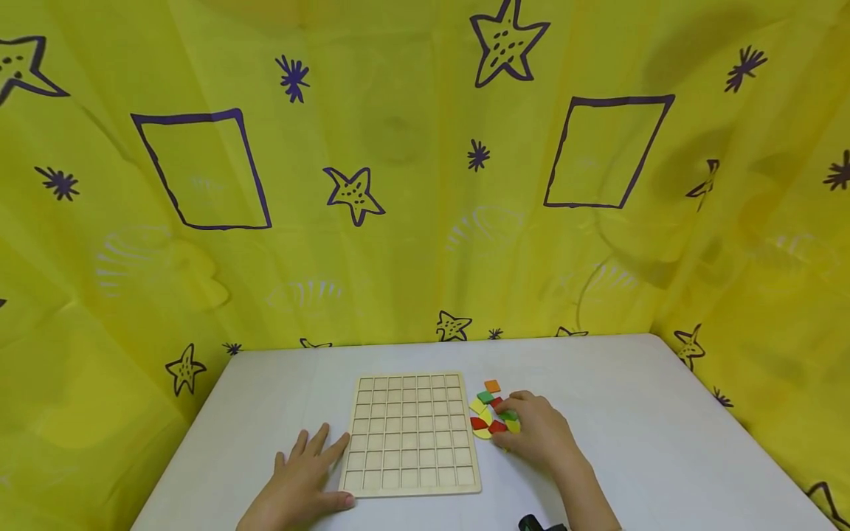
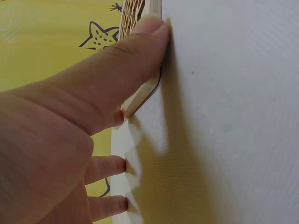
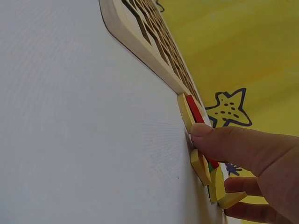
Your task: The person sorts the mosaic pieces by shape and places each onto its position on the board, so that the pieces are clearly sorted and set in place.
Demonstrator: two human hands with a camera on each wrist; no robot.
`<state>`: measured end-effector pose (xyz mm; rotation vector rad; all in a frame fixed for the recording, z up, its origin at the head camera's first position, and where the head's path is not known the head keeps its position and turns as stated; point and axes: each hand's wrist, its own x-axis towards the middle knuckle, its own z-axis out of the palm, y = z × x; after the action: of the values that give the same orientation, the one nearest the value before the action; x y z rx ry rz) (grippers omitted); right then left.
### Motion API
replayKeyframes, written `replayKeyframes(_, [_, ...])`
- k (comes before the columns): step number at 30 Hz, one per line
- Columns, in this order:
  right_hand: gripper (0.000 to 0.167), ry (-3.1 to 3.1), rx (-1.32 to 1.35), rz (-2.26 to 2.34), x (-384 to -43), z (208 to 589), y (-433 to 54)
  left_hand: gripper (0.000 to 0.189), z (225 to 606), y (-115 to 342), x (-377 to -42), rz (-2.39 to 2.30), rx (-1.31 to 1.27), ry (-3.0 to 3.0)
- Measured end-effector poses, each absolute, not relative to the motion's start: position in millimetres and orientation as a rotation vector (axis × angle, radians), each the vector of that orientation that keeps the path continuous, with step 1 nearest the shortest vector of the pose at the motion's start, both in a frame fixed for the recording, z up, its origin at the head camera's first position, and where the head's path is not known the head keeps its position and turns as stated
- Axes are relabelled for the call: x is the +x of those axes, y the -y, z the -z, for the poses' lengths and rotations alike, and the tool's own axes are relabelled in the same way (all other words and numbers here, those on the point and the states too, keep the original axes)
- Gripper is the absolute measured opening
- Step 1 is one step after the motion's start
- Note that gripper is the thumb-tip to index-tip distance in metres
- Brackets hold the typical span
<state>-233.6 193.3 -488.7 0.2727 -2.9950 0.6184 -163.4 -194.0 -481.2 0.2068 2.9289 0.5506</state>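
Note:
A pale wooden board point(image 1: 410, 435) with a grid of square recesses lies flat on the table. My left hand point(image 1: 302, 476) rests at its left side with fingers spread; the thumb touches the front left corner, as the left wrist view shows too. Right of the board is a loose cluster of small coloured pieces, among them an orange piece point(image 1: 492, 386), a green piece point(image 1: 485, 397) and a red piece point(image 1: 479, 423). Over this cluster my right hand point(image 1: 534, 431) reaches, thumb and fingers apart, touching pieces. In the right wrist view a yellow piece point(image 3: 200, 167) lies below the thumb.
The white table point(image 1: 664, 428) extends on both sides of the board. Yellow curtains point(image 1: 412, 258) with starfish drawings hang behind it and at its sides. A dark object point(image 1: 531, 523) shows at the near edge, close to the right forearm.

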Motion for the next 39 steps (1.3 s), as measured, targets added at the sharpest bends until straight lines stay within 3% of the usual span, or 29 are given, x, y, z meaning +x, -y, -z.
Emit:
replayKeyframes(17, [0.016,2.991,0.286,-0.634,-232.3,486.0,-186.1,0.098,483.4,194.4,-164.5,-0.634,0.267,-2.884])
replayKeyframes(28, [0.012,2.983,0.304,-0.638,-231.8,484.0,-184.6,0.099,484.4,195.2,-162.9,-0.744,0.360,-2.876])
replayKeyframes(39, [0.015,2.911,0.296,-0.690,-234.9,483.8,-184.4,0.099,484.6,195.1,-164.7,-0.594,0.258,-2.950])
